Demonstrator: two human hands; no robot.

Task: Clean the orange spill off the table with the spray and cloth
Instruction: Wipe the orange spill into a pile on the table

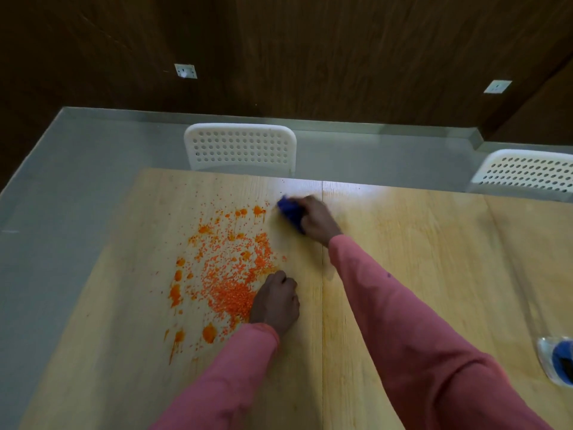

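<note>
An orange spill [226,274] is lying on the left half of a pale wooden table [403,274], spreading as fine droplets in the middle with larger blots ringing its left and far edges; its densest patch is sitting at the near right, touching the left hand. A blue cloth [290,214] is resting on the table just beyond the spill's far right corner, close to the outermost blots; the right hand [316,220] is gripping it, fingers curled over the bunched fabric and pressing it down onto the wood. The left hand [276,301] is resting on the table at the spill's near right margin; its fingers are curled under into a loose fist and holding nothing that can be seen. Both arms are wearing pink sleeves [418,336], the right reaching further across the table than the left. A seam is running front to back through the tabletop, passing between the two hands. At the table's near right edge a clear container with something blue inside [558,360] is lying partly cut off by the frame; whether it is the spray cannot be told. Beyond the far edge two white perforated chairs [240,148] are standing on a grey floor, before a dark wooden wall carrying two white sockets [185,71].
</note>
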